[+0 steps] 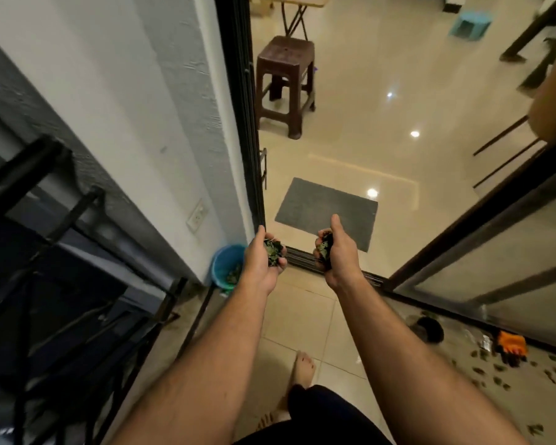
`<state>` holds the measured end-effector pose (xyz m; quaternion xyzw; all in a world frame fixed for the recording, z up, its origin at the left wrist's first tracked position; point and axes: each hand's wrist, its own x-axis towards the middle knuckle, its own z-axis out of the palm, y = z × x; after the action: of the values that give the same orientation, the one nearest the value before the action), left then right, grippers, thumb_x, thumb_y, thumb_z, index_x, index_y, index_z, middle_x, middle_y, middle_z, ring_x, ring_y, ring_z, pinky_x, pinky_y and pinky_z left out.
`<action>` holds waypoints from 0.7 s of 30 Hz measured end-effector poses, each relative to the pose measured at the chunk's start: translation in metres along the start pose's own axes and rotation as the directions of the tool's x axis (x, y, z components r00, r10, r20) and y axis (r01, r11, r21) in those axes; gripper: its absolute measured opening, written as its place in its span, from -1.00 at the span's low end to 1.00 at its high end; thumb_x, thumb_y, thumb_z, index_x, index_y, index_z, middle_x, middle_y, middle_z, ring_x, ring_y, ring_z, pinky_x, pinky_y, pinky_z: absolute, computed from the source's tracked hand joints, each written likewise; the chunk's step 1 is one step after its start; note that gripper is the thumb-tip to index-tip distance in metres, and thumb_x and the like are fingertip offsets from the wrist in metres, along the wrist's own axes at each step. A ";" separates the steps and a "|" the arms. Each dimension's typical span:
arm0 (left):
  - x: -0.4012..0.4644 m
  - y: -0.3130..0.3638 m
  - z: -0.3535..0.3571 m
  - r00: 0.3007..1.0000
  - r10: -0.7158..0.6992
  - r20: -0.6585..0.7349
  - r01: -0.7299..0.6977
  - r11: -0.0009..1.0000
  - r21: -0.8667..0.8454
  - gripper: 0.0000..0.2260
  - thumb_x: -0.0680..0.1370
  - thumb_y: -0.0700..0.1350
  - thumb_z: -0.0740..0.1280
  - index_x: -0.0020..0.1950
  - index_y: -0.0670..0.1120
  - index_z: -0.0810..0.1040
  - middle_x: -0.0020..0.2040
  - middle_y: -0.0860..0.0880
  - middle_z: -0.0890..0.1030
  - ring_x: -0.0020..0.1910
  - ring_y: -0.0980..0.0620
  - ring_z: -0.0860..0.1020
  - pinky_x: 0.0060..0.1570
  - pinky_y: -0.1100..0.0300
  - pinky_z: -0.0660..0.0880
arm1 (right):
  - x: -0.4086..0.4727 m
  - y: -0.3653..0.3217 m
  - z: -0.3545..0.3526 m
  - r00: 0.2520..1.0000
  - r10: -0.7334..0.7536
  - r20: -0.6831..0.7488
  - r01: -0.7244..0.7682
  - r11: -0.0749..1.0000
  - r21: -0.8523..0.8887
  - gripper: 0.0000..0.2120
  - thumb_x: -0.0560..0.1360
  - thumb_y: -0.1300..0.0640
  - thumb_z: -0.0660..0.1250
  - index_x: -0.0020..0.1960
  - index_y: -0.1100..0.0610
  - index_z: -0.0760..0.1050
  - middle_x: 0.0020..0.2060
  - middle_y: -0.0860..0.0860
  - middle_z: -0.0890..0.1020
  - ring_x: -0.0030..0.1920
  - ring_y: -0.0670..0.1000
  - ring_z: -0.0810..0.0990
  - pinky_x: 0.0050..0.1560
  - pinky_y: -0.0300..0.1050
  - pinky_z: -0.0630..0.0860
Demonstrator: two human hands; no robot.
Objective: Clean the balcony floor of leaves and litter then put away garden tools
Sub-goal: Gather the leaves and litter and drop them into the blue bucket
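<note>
My left hand point(261, 260) is closed around a clump of green leaves point(273, 250), held just right of and above a blue bucket point(224, 264) that stands in the corner by the white wall and has leaves inside. My right hand point(337, 252) grips a second bunch of dark leaves point(324, 248) over the sliding-door track point(299, 256). More loose leaves point(491, 375) lie scattered on the balcony tiles at the lower right, beside an orange-and-black garden glove point(511, 346) and a small black pot point(430, 329).
A black metal railing point(61, 252) runs along the left. The glass sliding door point(482, 252) stands on the right. Indoors lie a grey mat point(326, 211) and a brown plastic stool point(284, 85). My bare foot point(302, 369) rests on the tiles.
</note>
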<state>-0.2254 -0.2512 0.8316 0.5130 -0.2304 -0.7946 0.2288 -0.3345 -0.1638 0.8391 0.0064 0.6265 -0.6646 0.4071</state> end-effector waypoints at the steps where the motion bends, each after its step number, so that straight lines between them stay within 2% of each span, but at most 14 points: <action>1: 0.008 0.007 -0.004 1.000 0.002 -0.029 -0.002 1.000 -0.012 -0.73 0.63 0.11 0.26 -0.17 -0.02 0.46 -0.26 -0.02 0.51 -0.37 0.08 0.49 -0.53 0.27 0.32 | 0.009 -0.001 0.008 1.000 0.016 0.013 -0.016 1.000 -0.020 -0.59 0.60 -0.22 0.22 -0.19 0.10 0.48 -0.40 0.00 0.47 -0.46 -0.04 0.38 -0.48 -0.23 0.22; 5: 0.037 0.041 -0.010 0.992 0.041 -0.116 -0.044 0.999 -0.026 -0.75 0.63 0.07 0.26 -0.15 -0.06 0.46 -0.27 -0.05 0.52 -0.32 0.05 0.48 -0.46 0.25 0.31 | 0.052 -0.005 0.050 0.993 0.066 0.100 -0.058 0.995 -0.078 -0.58 0.60 -0.21 0.22 -0.23 0.10 0.46 -0.41 0.02 0.43 -0.47 -0.03 0.34 -0.47 -0.23 0.17; 9: 0.055 0.067 -0.012 0.986 0.058 -0.158 -0.065 0.997 -0.042 -0.72 0.65 0.06 0.24 -0.19 -0.07 0.44 -0.35 -0.05 0.51 -0.36 0.04 0.46 -0.42 0.23 0.29 | 0.079 -0.007 0.087 0.983 0.096 0.158 -0.078 0.990 -0.115 -0.62 0.61 -0.18 0.22 -0.19 0.10 0.46 -0.41 0.01 0.45 -0.52 -0.07 0.38 -0.54 -0.24 0.23; 13: 0.078 0.089 -0.021 0.982 0.045 -0.184 -0.049 0.999 -0.021 -0.73 0.65 0.06 0.24 -0.15 -0.08 0.46 -0.28 -0.07 0.50 -0.33 0.02 0.46 -0.42 0.23 0.32 | 0.100 -0.002 0.117 0.975 0.116 0.192 -0.093 0.988 -0.124 -0.61 0.61 -0.18 0.23 -0.16 0.13 0.47 -0.43 0.00 0.45 -0.52 -0.07 0.37 -0.55 -0.23 0.20; 18: 0.118 0.126 -0.044 0.985 0.049 -0.166 -0.038 0.997 0.067 -0.76 0.68 0.02 0.18 -0.04 -0.07 0.55 -0.21 -0.07 0.53 -0.31 0.01 0.49 -0.42 0.22 0.35 | 0.125 0.015 0.162 0.983 0.135 0.125 -0.120 0.986 -0.118 -0.65 0.60 -0.14 0.24 -0.18 0.12 0.46 -0.44 -0.01 0.44 -0.53 -0.07 0.37 -0.54 -0.24 0.18; 21: 0.145 0.145 -0.063 0.991 0.030 -0.130 -0.006 0.984 0.177 -0.79 0.68 0.01 0.18 -0.05 -0.04 0.52 -0.21 -0.07 0.55 -0.29 0.00 0.50 -0.41 0.21 0.36 | 0.138 0.030 0.190 0.986 0.149 0.072 -0.143 0.986 -0.091 -0.68 0.59 -0.11 0.26 -0.16 0.11 0.47 -0.40 0.02 0.44 -0.52 -0.06 0.37 -0.53 -0.25 0.19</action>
<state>-0.2025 -0.4605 0.7931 0.5806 -0.2886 -0.7333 0.2045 -0.3146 -0.3931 0.7836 0.0084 0.6358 -0.6051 0.4791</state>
